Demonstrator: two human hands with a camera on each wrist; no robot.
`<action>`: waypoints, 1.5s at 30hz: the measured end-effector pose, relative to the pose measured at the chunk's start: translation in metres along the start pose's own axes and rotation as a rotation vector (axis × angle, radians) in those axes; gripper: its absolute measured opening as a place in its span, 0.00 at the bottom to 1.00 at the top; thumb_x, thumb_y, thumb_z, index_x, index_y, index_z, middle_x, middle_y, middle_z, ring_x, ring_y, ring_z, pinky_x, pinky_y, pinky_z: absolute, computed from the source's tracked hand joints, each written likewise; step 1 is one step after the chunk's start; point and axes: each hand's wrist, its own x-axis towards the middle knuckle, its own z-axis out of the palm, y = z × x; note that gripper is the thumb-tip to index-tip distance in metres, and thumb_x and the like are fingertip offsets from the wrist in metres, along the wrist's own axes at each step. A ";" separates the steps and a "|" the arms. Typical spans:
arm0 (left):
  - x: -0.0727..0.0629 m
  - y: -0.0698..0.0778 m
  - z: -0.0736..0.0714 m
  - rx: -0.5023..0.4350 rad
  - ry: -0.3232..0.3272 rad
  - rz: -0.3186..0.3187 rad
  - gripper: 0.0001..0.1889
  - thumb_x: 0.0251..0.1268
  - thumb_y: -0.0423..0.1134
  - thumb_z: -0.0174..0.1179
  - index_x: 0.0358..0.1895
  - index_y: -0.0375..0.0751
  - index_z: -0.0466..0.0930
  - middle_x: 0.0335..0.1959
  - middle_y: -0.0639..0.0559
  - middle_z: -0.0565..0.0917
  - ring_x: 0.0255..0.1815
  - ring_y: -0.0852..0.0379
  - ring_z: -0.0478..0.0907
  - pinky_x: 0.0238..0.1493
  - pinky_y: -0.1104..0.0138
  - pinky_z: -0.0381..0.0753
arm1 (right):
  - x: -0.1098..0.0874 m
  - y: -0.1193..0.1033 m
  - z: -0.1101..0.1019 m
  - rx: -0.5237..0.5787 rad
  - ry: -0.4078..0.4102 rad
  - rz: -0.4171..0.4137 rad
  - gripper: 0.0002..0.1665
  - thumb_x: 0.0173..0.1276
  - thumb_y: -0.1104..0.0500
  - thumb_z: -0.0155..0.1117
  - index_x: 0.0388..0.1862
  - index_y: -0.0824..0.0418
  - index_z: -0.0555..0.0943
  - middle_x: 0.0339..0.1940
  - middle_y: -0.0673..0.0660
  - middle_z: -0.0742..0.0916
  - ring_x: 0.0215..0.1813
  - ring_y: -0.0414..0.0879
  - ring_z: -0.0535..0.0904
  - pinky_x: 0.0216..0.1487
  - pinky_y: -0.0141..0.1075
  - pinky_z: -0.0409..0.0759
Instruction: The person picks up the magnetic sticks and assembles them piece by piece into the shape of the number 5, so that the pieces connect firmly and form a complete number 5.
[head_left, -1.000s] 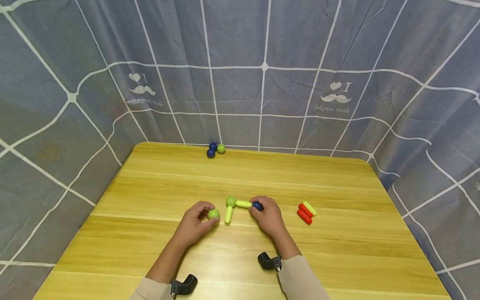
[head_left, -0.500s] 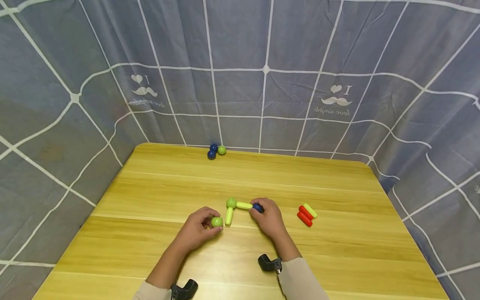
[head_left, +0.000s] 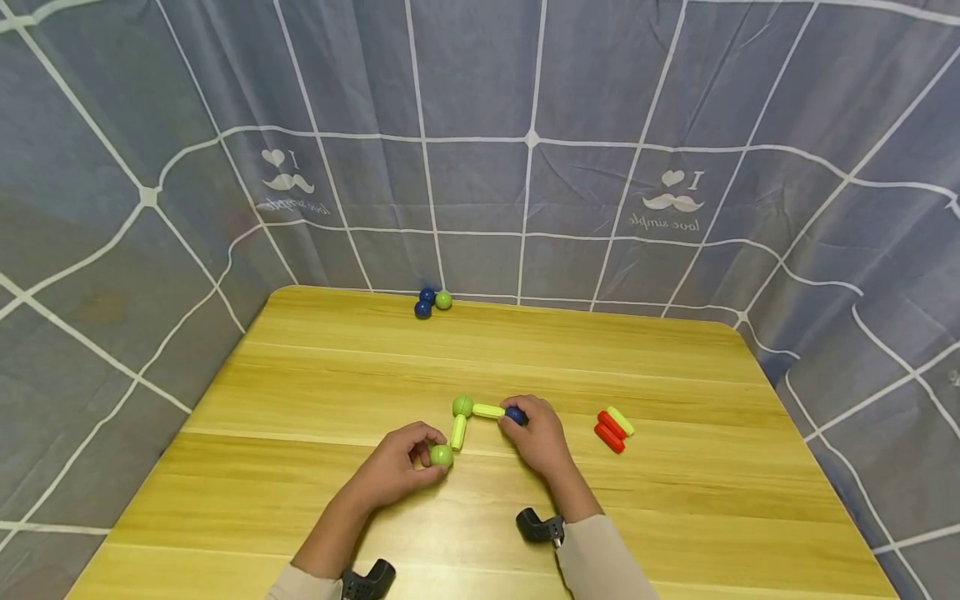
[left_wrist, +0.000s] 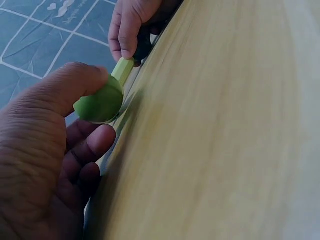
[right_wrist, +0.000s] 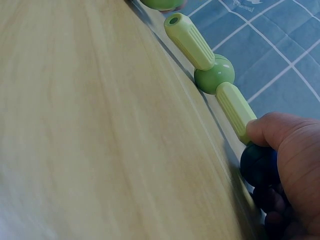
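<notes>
My left hand [head_left: 405,462] pinches a green ball [head_left: 442,455] between thumb and fingers. The ball is close to the free end of a yellow-green rod [head_left: 458,433], whose end hole shows in the right wrist view. That rod's other end meets a second green ball [right_wrist: 215,75], from which another yellow-green rod [right_wrist: 235,110] runs right to a dark blue ball [right_wrist: 260,165]. My right hand [head_left: 536,433] grips the blue ball, its thumb at the joint with the rod. The two rods form a corner at the green ball, lying on the table.
Two red rods [head_left: 610,437] and a yellow-green rod [head_left: 620,421] lie side by side right of my right hand. Near the wooden table's [head_left: 337,350] back edge sit two blue balls [head_left: 423,310] and a green ball [head_left: 444,300]. A grey checked curtain [head_left: 480,183] surrounds the table.
My left hand has moved right and nearer to me with the green ball, toward the free end of the rod. My right hand stays on the blue ball.
</notes>
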 end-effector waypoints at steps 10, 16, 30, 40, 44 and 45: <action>0.001 -0.001 0.002 0.023 -0.028 -0.036 0.16 0.53 0.41 0.76 0.42 0.51 0.80 0.31 0.57 0.77 0.32 0.57 0.73 0.33 0.68 0.75 | 0.000 0.002 0.001 0.002 -0.004 0.000 0.08 0.65 0.57 0.69 0.44 0.53 0.85 0.45 0.54 0.86 0.47 0.50 0.77 0.46 0.44 0.75; 0.001 -0.001 0.002 0.038 -0.026 -0.043 0.17 0.52 0.44 0.77 0.42 0.50 0.80 0.30 0.57 0.77 0.32 0.57 0.73 0.32 0.68 0.75 | 0.000 0.001 0.001 -0.006 -0.007 0.015 0.09 0.65 0.57 0.69 0.44 0.54 0.85 0.46 0.54 0.86 0.48 0.49 0.77 0.46 0.44 0.75; 0.001 -0.002 0.003 0.074 -0.010 -0.027 0.18 0.52 0.45 0.77 0.45 0.52 0.80 0.35 0.60 0.78 0.33 0.58 0.73 0.33 0.68 0.75 | -0.001 -0.002 0.000 -0.011 -0.017 0.035 0.09 0.66 0.56 0.69 0.45 0.54 0.85 0.46 0.54 0.85 0.49 0.50 0.77 0.47 0.46 0.76; 0.001 0.000 0.004 0.071 -0.029 -0.008 0.16 0.54 0.42 0.76 0.45 0.53 0.82 0.34 0.60 0.79 0.33 0.58 0.73 0.33 0.68 0.75 | -0.001 0.000 0.001 -0.004 -0.010 0.022 0.09 0.65 0.56 0.69 0.44 0.54 0.85 0.45 0.53 0.86 0.48 0.49 0.77 0.46 0.45 0.75; 0.001 0.001 0.004 0.071 -0.034 -0.015 0.15 0.56 0.42 0.75 0.45 0.53 0.82 0.33 0.58 0.79 0.32 0.58 0.73 0.33 0.68 0.74 | -0.001 -0.001 0.001 -0.002 -0.010 0.023 0.09 0.66 0.56 0.69 0.44 0.54 0.85 0.46 0.54 0.85 0.48 0.49 0.77 0.46 0.44 0.75; 0.001 0.001 0.004 0.071 -0.035 -0.017 0.15 0.56 0.42 0.74 0.45 0.53 0.82 0.33 0.57 0.79 0.32 0.58 0.73 0.33 0.68 0.74 | -0.001 -0.001 0.001 0.000 -0.009 0.022 0.09 0.66 0.56 0.69 0.45 0.54 0.85 0.46 0.54 0.85 0.48 0.49 0.77 0.46 0.45 0.75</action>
